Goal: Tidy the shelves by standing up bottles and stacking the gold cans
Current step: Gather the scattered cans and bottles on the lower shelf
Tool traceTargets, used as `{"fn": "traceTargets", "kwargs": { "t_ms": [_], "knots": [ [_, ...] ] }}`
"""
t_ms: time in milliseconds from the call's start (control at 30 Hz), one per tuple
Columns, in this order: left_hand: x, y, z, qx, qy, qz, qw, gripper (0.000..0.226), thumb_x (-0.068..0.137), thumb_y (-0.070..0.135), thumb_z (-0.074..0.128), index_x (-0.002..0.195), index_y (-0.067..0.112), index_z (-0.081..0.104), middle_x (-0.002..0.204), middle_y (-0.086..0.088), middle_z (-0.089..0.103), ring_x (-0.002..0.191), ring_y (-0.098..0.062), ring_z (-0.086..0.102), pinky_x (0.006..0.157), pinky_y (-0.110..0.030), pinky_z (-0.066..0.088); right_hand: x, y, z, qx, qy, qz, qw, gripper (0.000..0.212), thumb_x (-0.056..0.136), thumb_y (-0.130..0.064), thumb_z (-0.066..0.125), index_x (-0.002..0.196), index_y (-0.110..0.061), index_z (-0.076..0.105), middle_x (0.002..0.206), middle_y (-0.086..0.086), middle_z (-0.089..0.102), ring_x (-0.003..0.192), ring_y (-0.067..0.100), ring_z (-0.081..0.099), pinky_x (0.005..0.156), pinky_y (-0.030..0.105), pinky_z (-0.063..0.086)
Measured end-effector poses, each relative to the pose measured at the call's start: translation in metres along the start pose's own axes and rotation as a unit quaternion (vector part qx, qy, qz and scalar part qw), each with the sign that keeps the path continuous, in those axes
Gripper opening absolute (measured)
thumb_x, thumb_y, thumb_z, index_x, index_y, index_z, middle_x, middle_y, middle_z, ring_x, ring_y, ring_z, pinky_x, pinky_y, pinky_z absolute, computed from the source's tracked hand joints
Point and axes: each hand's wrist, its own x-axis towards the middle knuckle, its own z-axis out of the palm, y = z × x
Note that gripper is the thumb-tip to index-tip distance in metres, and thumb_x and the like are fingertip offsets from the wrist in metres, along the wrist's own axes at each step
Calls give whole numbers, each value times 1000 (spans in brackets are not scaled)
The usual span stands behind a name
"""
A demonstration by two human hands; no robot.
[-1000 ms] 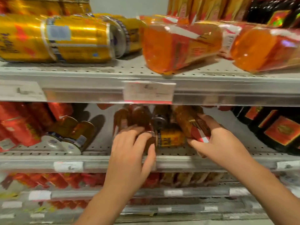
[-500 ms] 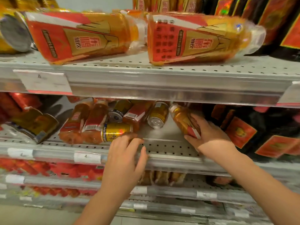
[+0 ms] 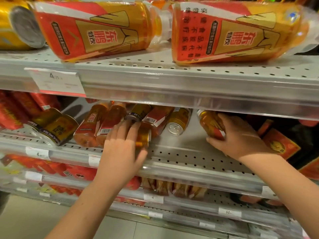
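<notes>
- The fingers (image 3: 224, 119) of the right hand (image 3: 240, 137) curl over a small bottle (image 3: 209, 123), with the thumb hooked under its lower end.
- This small bottle sits toward the right of the middle shelf (image 3: 189, 156). It is tilted, with its long axis slanting and its pale cap pointing up and to the left.
- The right wrist is bent a little and the forearm runs down to the lower right corner.
- The left hand (image 3: 120, 147) lays fairly straight fingers (image 3: 120, 130) across a gold can (image 3: 144, 137), with the thumb splayed out below it.
- That gold can lies on its side near the shelf's front edge, long axis left to right, one end facing right.
- The left palm faces down and the forearm reaches in from the bottom left.
- Just left of the hand, two fallen bottles (image 3: 88, 128) lie with their bases toward the front.
- Between the hands, a second can (image 3: 176, 128) lies with its pull-tab end facing outward and its axis running back into the shelf.
- On the upper shelf (image 3: 172, 71), two large bottles (image 3: 96, 30) lie on their sides with their necks to the right. A toppled can (image 3: 17, 26) lies at their left.
</notes>
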Motion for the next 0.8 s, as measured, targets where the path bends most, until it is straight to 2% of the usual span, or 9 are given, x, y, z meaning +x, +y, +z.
{"fn": "traceTargets", "kwargs": {
  "t_ms": [67,133,233,333,433,533,600,667,800],
  "knots": [
    [2,-8,0,15,-11,9,1000,72,87,42,68,150,16,43,148,-12,49,137,-34,44,119,-52,29,0,-17,-2,20,50,-37,998,78,81,-67,61,146,-33,33,145,7,45,130,32,44,104,42,40],
    [2,-13,2,29,-27,17,999,73,87,42,70,150,16,44,147,-11,51,137,-33,46,120,-49,24,4,-38,0,68,58,-60,994,70,81,-68,58,140,-34,38,142,2,48,128,28,45,98,37,41],
    [3,-19,3,29,-30,38,998,76,84,40,74,149,15,46,147,-11,52,135,-34,48,119,-50,30,17,-66,15,117,5,-78,990,82,84,-67,59,151,-39,21,160,-4,28,145,23,29,111,39,32],
    [4,-27,0,24,-7,63,998,71,82,40,74,144,12,52,141,-12,58,127,-35,55,113,-52,36,35,-80,31,123,-34,-54,990,97,81,-62,65,156,-35,8,164,-1,17,150,27,20,117,44,29],
    [14,-38,-2,52,-21,69,996,76,80,40,80,146,13,52,140,-11,59,129,-36,54,118,-51,22,49,-81,44,144,-43,-32,988,103,79,-60,70,156,-35,5,162,8,21,148,34,26,115,49,33],
    [27,-45,-1,80,-71,79,991,82,87,50,71,156,23,36,150,-5,48,140,-31,40,121,-43,5,55,-76,55,207,-31,-39,977,98,78,-57,73,152,-39,12,154,10,35,140,31,39,113,47,37],
    [31,-44,-1,92,-77,86,989,80,88,54,67,156,27,33,148,-6,47,137,-32,40,117,-44,8,57,-71,62,247,-16,-33,968,96,73,-58,76,148,-42,19,151,7,37,137,29,44,113,48,38],
    [30,-43,-2,85,-82,90,989,79,89,56,64,155,27,32,147,-6,45,135,-31,40,117,-41,12,60,-69,63,263,-23,-16,964,103,62,-71,75,145,-42,22,150,7,36,134,28,46,112,50,39],
    [16,-43,-7,-22,-49,38,998,78,87,58,64,153,31,32,142,-1,44,130,-27,41,114,-41,30,59,-73,57,238,-39,-1,971,117,48,-85,68,145,-36,26,149,8,38,134,29,48,112,50,39]
  ]
}}
